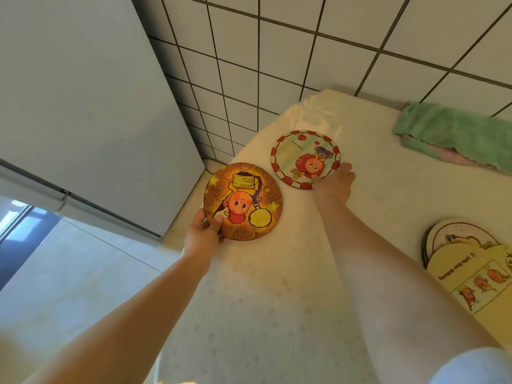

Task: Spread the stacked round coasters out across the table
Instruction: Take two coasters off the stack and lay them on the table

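An orange round coaster with a cartoon figure is at the table's left edge, pinched at its near rim by my left hand. A red-rimmed round coaster lies flat farther back on the table. My right hand rests its fingers on that coaster's near right rim. At the right edge, a stack of round coasters sits partly under a yellow printed card.
A green and pink cloth lies at the back right by the tiled wall. A white appliance stands left of the table. The table has a pale patterned cover.
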